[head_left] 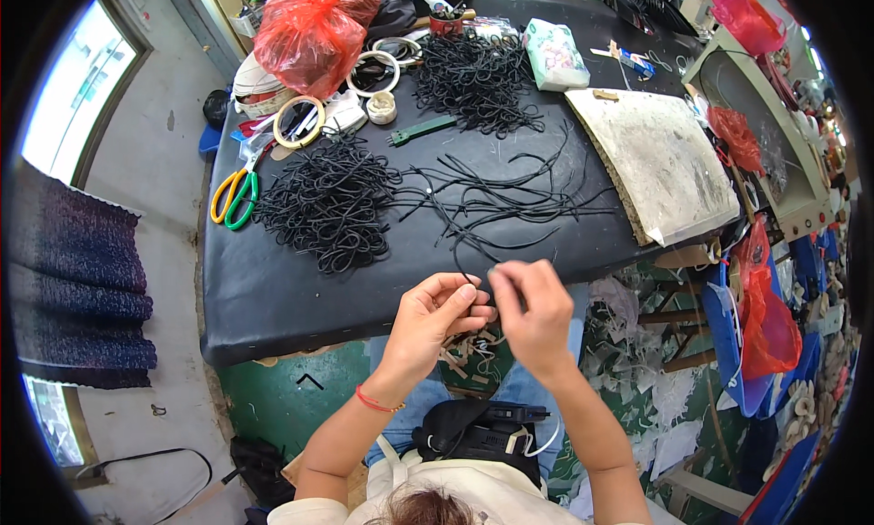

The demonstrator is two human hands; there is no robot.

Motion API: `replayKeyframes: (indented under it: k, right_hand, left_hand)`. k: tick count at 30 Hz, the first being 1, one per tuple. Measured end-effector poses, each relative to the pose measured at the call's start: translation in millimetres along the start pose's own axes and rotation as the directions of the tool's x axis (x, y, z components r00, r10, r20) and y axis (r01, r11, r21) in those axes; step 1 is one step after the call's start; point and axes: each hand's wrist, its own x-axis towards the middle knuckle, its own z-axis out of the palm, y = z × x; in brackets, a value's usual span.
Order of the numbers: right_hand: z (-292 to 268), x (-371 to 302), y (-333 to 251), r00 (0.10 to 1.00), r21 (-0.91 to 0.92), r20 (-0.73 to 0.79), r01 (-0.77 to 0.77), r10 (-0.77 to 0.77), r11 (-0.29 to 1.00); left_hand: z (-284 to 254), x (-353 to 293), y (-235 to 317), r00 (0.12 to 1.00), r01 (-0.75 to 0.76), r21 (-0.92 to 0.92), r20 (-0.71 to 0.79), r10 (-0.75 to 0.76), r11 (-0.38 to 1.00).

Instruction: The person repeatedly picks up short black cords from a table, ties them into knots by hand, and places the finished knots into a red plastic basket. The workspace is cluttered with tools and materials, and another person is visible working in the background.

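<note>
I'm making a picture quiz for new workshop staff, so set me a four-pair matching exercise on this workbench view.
Column one
1. scissors
2. stained board
3. narrow green strip
4. left hand and right hand

Column two
A. between one pile of black cords and another
B. by the near edge of the table, at a black cord
C. one yellow handle, one green
D. pale, at the table's right side

Pairs: 1-C, 2-D, 3-A, 4-B
</note>
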Motion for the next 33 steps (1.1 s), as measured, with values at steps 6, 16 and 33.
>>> replayKeyframes:
  k: [6, 16, 33]
  right_hand:
    - [-1, -4, -1, 0.988, 0.067, 0.147, 0.039, -0.049, 0.997]
    - [-15, -9, 2, 0.965, 0.158, 0.262, -0.057, 0.013, 0.986]
    - [-18, -6, 2, 0.982, -0.003, 0.102, 0.158, -0.157, 0.987]
  left_hand:
    - [-7, 4, -5, 1.0, 0.007, -0.075, -0.02, -0.008, 0.997]
    - [-12, 4, 3, 1.0, -0.01, -0.358, -0.001, 0.011, 0.934]
    - [0, -12, 3, 0.997, -0.053, 0.229, 0.064, 0.04, 0.972]
